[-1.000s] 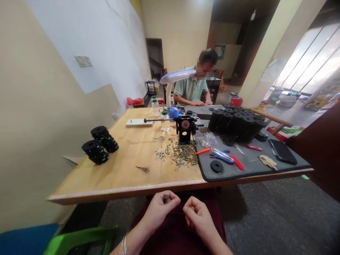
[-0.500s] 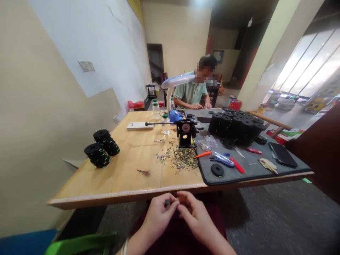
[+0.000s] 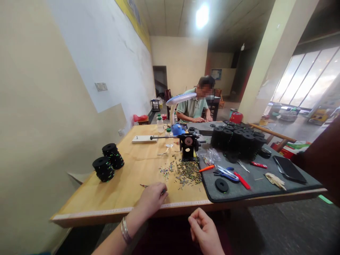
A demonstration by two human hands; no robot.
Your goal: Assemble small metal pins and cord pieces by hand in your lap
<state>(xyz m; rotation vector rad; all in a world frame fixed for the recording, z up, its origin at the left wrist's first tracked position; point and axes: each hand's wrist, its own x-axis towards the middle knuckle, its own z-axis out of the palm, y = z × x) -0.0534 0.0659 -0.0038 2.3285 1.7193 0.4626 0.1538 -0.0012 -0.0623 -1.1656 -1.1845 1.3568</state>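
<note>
The left hand (image 3: pixel 153 197) extends over the front edge of the smooth wooden bench (image 3: pixel 92 200), back upward, its grip closed on a small dark piece (image 3: pixel 163 191), mostly hidden. The right hand (image 3: pixel 203 227) hangs just short of that edge, fingers curled toward the thumb; whether this grip holds anything, I cannot tell. Beyond lie slim metallic bits (image 3: pixel 189 170), loosely heaped; farther left stand matte black cylindrical spools (image 3: pixel 103 169).
</note>
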